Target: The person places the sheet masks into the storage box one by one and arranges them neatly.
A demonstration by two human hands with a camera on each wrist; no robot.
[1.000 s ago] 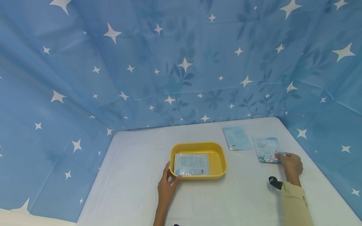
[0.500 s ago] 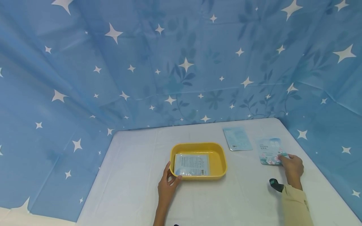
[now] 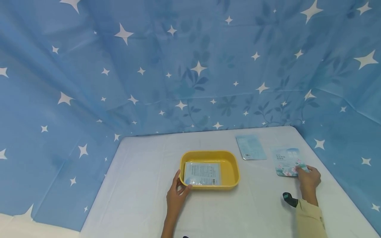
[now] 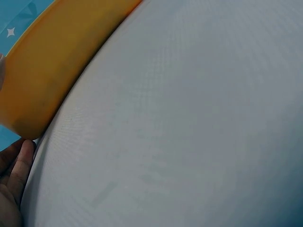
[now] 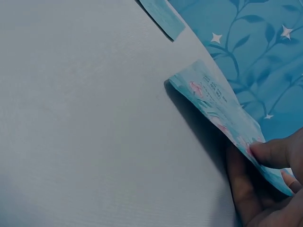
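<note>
My left hand [image 3: 176, 198] holds the near left corner of a yellow plastic tray [image 3: 229, 170], its fingers along the left side and the thumb at the front. Inside the tray lies a pale blue sachet [image 3: 202, 174] with small print and a barcode. On the right, my right hand [image 3: 309, 180] pinches the near right corner of a flat sachet [image 3: 287, 160] printed with pink flowers. The right wrist view shows the thumb [image 5: 271, 152] on top of it and fingers beneath, with that sachet's near edge raised off the table.
Another light blue sachet [image 3: 251, 147] lies flat between the tray and the flowered one, further back. White cloth covers the table [image 3: 143, 172]. A blue starry curtain [image 3: 190, 66] hangs behind and at both sides. A small dark device [image 3: 289, 199] sits at the right wrist.
My right hand has drawn the flowered sachet slightly to the right and nearer, away from the sachet beside it. The left hand and tray stay put. The head view has shifted slightly.
</note>
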